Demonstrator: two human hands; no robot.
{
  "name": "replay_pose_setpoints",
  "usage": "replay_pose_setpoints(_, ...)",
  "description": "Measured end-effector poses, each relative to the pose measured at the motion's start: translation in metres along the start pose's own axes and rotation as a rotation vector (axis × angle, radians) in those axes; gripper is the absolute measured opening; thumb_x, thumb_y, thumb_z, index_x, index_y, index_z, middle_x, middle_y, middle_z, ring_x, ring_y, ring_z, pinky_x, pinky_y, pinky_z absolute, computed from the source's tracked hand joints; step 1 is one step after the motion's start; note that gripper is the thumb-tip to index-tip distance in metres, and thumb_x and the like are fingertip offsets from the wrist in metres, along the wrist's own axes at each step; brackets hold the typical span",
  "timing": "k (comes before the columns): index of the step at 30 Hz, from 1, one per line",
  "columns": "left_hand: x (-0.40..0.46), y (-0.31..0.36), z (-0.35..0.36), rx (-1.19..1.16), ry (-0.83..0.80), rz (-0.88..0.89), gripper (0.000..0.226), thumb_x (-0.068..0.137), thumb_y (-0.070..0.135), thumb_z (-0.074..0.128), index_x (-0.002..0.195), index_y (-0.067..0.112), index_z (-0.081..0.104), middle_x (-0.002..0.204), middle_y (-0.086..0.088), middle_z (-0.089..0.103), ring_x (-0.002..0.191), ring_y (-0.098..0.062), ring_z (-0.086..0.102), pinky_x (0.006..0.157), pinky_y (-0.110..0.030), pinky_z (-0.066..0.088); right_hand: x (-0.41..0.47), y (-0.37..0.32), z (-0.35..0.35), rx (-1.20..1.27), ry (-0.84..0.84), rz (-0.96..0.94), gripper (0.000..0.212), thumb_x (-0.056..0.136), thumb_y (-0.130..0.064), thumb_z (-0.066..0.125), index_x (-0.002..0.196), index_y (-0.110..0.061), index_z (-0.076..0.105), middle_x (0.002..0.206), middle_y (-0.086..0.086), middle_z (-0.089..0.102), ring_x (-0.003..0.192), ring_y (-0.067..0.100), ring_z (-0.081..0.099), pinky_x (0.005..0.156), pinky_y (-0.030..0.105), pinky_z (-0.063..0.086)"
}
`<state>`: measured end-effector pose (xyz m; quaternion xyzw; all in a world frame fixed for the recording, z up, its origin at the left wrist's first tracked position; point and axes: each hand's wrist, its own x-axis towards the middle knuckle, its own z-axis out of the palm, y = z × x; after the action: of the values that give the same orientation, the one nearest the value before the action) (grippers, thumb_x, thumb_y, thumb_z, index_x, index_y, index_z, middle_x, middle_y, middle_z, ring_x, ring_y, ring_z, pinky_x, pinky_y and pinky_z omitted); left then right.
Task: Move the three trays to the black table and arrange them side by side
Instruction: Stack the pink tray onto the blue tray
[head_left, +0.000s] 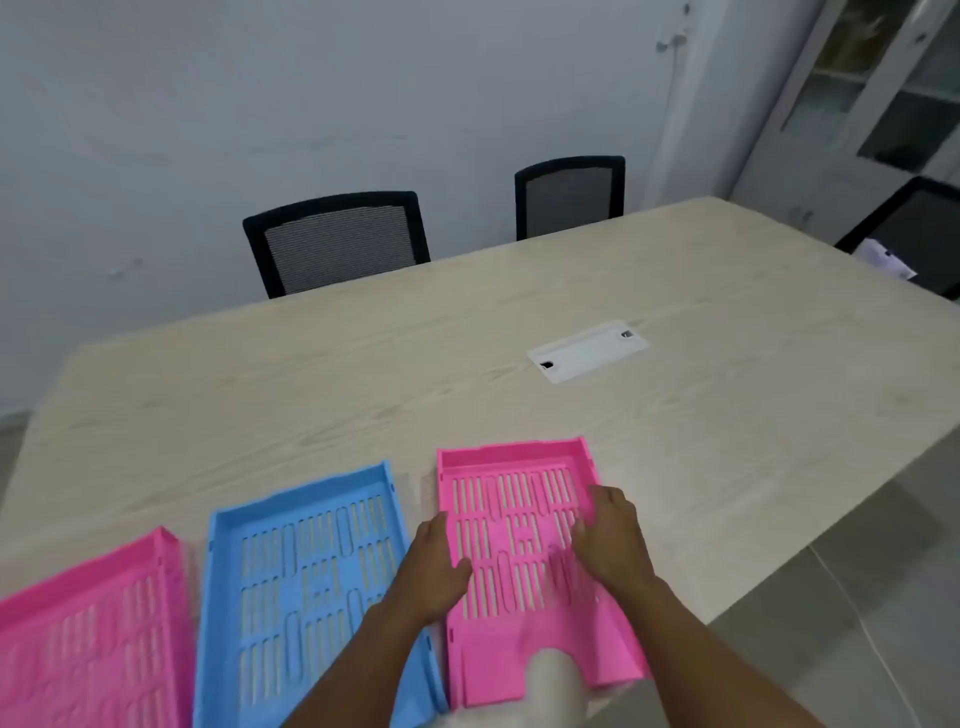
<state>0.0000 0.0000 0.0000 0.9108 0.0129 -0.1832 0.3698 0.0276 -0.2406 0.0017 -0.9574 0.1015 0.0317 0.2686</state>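
Observation:
Three slotted plastic trays lie in a row at the near edge of a light wood table (363, 364). A pink tray (78, 639) is at the left, a blue tray (306, 571) in the middle, and a second pink tray (519, 540) at the right. My left hand (436, 561) grips the left rim of the right pink tray, thumb inside. My right hand (613, 535) holds its right rim, fingers curled over the wall. No black table is in view.
A white cable cover (587, 351) is set into the tabletop. Two black mesh chairs (337, 241) (569, 195) stand at the far side, and a third (914, 228) at the right end. A glass-door cabinet (893, 88) stands at the right. Grey floor shows at the lower right.

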Motion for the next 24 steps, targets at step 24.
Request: replay_pose_setpoints(24,0.019,0.010,0.024,-0.442,0.261,-0.170,0.025,0.099,0.011,0.045,0.121,0.015,0.033,0.120,-0.011,0.054,0.098,-0.023,0.062,0.075,-0.030,0.051,0.015,0.036,-0.011,0.149,0.173,0.117,0.028,0.091,-0.003,0.053,0.115,-0.004,0.066,0.106,0.012,0.066,0.085,0.024,0.057,0.079,0.035,0.049)
